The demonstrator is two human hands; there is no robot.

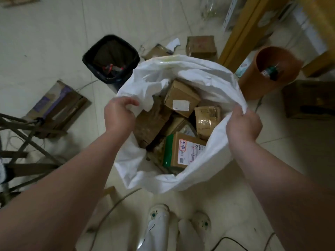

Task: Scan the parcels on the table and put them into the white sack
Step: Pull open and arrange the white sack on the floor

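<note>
Your left hand (119, 115) clenches the left rim of the white sack (208, 75) and your right hand (243, 124) grips the right rim, so the mouth gapes between them. Cardboard parcels lie inside: a white-labelled box (181, 98), a taped parcel (207, 120) and a green-edged box (183, 151) nearest you. The sack stands on the floor between a black bin (111, 58) and a brown bin (277, 67).

We are gripping the white sack's (204, 75) rim with left hand (119, 115) and right hand (243, 125), parcels (183, 98) lying inside.
</note>
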